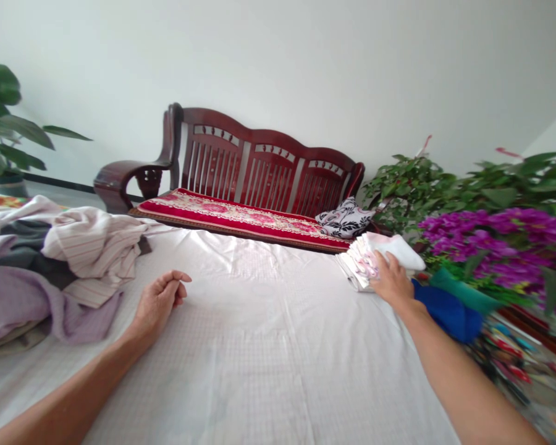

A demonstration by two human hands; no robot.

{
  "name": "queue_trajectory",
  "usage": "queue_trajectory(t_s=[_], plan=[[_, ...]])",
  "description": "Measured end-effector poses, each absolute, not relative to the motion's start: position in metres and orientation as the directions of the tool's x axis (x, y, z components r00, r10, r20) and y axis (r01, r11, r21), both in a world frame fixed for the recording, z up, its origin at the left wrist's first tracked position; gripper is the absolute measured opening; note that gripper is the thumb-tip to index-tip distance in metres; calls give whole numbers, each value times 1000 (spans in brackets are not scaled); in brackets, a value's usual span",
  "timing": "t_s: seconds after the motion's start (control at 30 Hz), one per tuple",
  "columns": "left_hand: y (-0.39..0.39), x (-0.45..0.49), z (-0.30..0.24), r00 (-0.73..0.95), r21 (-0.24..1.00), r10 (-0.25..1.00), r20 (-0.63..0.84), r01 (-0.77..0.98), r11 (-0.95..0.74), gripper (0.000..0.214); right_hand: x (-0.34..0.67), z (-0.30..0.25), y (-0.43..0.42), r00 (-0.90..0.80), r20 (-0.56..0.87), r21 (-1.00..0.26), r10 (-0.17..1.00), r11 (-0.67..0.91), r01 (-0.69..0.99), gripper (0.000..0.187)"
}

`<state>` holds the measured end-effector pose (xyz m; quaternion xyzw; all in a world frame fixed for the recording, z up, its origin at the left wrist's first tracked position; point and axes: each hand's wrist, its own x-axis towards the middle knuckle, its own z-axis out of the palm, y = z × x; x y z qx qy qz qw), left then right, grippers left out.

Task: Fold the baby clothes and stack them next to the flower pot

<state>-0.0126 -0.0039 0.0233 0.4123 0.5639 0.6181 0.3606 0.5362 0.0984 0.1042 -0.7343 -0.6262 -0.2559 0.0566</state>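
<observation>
My right hand (391,281) reaches to the far right edge of the white cloth-covered surface (259,321) and rests on a stack of folded white and pink cloths (375,253), fingers laid over it. My left hand (160,301) hovers over the white surface at the left, fingers loosely curled, nothing in it. A heap of unfolded clothes (50,266), striped beige, grey and lilac, lies just left of that hand.
A dark wooden bench (241,167) with a red floral cushion stands behind the surface, a black-and-white pillow (345,219) at its right end. Blue and green folded cloth (449,306) lies by the right edge. Purple flowers (505,238) and green plants fill the right; a leafy plant (4,123) stands at left.
</observation>
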Motion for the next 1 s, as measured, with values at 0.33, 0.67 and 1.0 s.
queue_trajectory(t_s=[0.33,0.67,1.0], plan=[[-5,-12,26,-379,991,918,117,-22,-135,26,524,139,73,231,474,136,850,-330,934,68],[4,-11,16,-346,989,930,123,-35,-144,20,459,63,82,-122,591,2,798,149,989,54],[-6,-8,8,-255,988,958,135,103,-112,26,357,-31,55,-271,441,-255,856,409,876,56]])
